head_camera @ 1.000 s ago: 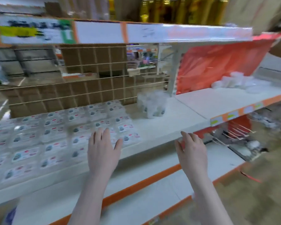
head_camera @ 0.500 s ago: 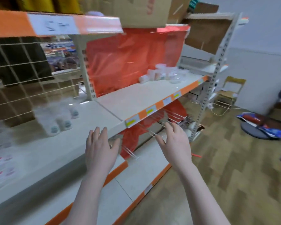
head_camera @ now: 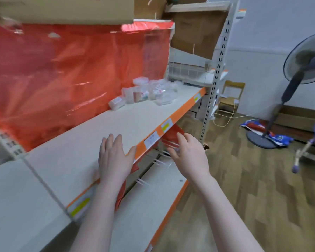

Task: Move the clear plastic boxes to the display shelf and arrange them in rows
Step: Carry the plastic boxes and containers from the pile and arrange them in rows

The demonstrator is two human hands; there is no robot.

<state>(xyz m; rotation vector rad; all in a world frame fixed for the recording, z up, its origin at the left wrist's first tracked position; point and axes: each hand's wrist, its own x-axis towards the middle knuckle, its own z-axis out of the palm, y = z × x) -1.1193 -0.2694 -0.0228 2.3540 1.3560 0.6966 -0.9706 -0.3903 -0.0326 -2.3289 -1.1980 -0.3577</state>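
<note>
Left grip (head_camera: 115, 159), right grip (head_camera: 189, 155) open, empty; clear plastic boxes (head_camera: 144, 93) clustered, blurry, on shelf (head_camera: 116, 122).

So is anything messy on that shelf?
Yes. The clear plastic boxes sit in a jumbled heap at the far end of the shelf, not in rows. Both hands, left and right, are empty.

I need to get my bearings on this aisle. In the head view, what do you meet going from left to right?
Red plastic sheet → left hand → clear plastic boxes → right hand → wooden chair → standing fan.
</note>
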